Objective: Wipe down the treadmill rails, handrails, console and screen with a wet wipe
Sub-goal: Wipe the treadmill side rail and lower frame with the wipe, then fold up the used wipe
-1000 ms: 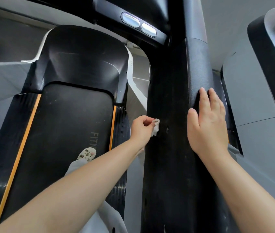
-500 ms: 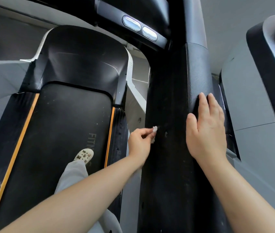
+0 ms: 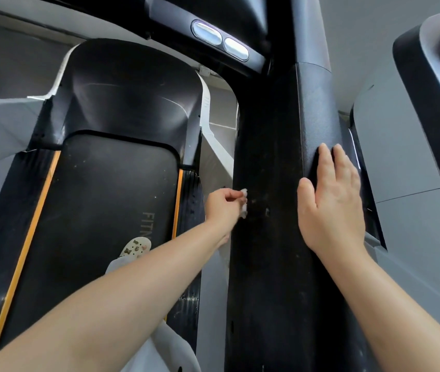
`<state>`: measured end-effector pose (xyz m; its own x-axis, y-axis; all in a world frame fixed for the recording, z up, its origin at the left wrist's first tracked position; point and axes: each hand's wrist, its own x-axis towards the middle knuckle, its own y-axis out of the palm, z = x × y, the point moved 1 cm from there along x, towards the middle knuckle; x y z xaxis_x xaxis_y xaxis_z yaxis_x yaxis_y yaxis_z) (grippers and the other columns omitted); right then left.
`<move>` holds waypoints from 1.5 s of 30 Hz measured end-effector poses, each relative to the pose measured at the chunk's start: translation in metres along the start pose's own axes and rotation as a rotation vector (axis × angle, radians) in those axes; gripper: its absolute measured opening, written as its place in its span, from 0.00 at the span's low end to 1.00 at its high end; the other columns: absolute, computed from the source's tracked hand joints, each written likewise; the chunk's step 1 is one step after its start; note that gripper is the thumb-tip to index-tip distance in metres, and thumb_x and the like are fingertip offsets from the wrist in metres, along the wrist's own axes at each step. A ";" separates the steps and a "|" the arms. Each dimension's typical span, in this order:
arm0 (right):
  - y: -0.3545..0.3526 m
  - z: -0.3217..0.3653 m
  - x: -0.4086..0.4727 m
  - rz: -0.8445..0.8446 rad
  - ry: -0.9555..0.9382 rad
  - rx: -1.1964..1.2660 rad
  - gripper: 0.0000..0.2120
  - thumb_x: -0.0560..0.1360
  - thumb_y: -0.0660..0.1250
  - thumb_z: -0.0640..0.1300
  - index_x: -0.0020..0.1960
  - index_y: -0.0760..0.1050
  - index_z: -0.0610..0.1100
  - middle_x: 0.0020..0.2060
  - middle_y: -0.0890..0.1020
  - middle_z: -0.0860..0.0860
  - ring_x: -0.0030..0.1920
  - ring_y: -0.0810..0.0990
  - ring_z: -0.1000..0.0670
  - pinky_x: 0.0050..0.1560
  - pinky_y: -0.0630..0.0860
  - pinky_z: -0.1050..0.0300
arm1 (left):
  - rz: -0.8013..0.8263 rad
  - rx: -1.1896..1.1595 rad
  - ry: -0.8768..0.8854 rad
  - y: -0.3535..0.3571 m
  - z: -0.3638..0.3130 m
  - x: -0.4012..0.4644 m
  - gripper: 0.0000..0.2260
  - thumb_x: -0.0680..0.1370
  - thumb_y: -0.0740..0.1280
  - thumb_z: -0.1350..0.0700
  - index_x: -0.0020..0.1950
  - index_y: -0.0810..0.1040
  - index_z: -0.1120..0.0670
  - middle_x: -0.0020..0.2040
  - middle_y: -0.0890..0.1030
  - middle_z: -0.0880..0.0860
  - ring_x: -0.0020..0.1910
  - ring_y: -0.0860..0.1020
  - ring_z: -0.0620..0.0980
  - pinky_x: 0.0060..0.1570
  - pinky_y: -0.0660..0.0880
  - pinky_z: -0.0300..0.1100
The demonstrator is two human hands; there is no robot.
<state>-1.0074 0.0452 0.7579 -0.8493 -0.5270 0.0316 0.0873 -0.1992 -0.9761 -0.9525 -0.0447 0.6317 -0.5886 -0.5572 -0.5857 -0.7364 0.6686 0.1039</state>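
A thick black textured handrail [image 3: 275, 162] of the treadmill runs up the middle of the view, dusty on its left face. My left hand [image 3: 223, 208] pinches a small white wet wipe [image 3: 244, 204] and holds it against the rail's left side. My right hand [image 3: 331, 200] lies flat with straight fingers on the rail's right face, a little higher. The black belt [image 3: 106, 210] with orange stripes lies below left, and the console underside with two oval lights [image 3: 220, 40] is at the top.
My foot in a pale perforated shoe [image 3: 135, 247] stands on the belt beside the black side rail [image 3: 190, 237]. A grey and black neighbouring machine [image 3: 423, 130] stands close on the right. Grey floor shows at the left.
My left hand has shifted slightly lower along the rail's left face with the wipe, now bunched smaller in the fingers. My right hand has stayed flat on the rail.
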 end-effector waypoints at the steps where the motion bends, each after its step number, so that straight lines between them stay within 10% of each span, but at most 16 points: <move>1: 0.000 0.000 0.000 0.001 0.004 0.000 0.32 0.74 0.48 0.52 0.77 0.52 0.46 0.77 0.53 0.48 0.76 0.49 0.48 0.73 0.52 0.49 | 0.010 0.027 0.075 0.001 0.001 -0.008 0.07 0.77 0.67 0.62 0.43 0.79 0.52 0.42 0.79 0.47 0.48 0.78 0.46 0.48 0.75 0.36; 5: 0.000 0.001 0.001 0.004 0.001 -0.007 0.30 0.76 0.49 0.51 0.77 0.52 0.46 0.77 0.53 0.47 0.76 0.49 0.48 0.73 0.52 0.50 | -0.048 0.105 0.174 0.003 0.010 -0.012 0.08 0.77 0.65 0.64 0.43 0.78 0.52 0.42 0.79 0.48 0.45 0.78 0.45 0.47 0.75 0.34; 10: -0.003 0.000 0.003 -0.011 0.016 0.041 0.26 0.80 0.54 0.44 0.77 0.53 0.46 0.77 0.54 0.49 0.76 0.49 0.49 0.73 0.50 0.52 | 0.036 0.350 -0.260 -0.009 0.056 0.026 0.09 0.77 0.64 0.63 0.54 0.79 0.63 0.54 0.81 0.60 0.55 0.78 0.58 0.52 0.74 0.44; 14: -0.002 0.000 0.001 -0.002 0.010 0.030 0.26 0.80 0.55 0.45 0.77 0.54 0.45 0.76 0.55 0.47 0.76 0.50 0.48 0.74 0.50 0.52 | 0.110 0.290 -0.348 -0.029 0.076 0.000 0.11 0.77 0.62 0.68 0.59 0.76 0.67 0.57 0.78 0.65 0.37 0.77 0.51 0.27 0.73 0.29; 21: 0.007 0.017 -0.016 -0.082 -0.269 -0.269 0.20 0.72 0.66 0.40 0.64 0.74 0.37 0.64 0.74 0.36 0.66 0.70 0.35 0.68 0.60 0.38 | 0.065 0.162 -0.116 -0.103 0.037 -0.034 0.11 0.76 0.68 0.64 0.58 0.78 0.59 0.48 0.80 0.55 0.49 0.78 0.50 0.49 0.75 0.40; 31: 0.048 0.173 -0.060 0.379 -0.666 0.043 0.23 0.81 0.56 0.49 0.75 0.58 0.51 0.72 0.66 0.55 0.71 0.64 0.53 0.71 0.56 0.58 | -0.089 0.009 0.123 -0.215 -0.036 -0.096 0.10 0.74 0.69 0.61 0.53 0.77 0.49 0.51 0.81 0.49 0.51 0.79 0.44 0.49 0.77 0.37; 45: 0.087 0.442 -0.201 0.597 -1.303 0.131 0.22 0.76 0.66 0.48 0.69 0.69 0.49 0.62 0.76 0.51 0.62 0.74 0.48 0.58 0.72 0.52 | -0.624 -0.322 0.153 -0.473 -0.003 -0.238 0.07 0.75 0.69 0.63 0.49 0.78 0.52 0.46 0.83 0.54 0.46 0.82 0.50 0.48 0.80 0.45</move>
<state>-0.5988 -0.2309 0.7616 0.3968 -0.9091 -0.1269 0.3608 0.2816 -0.8891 -0.4649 -0.2297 0.7247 -0.0488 -0.8667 -0.4964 -0.9988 0.0375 0.0327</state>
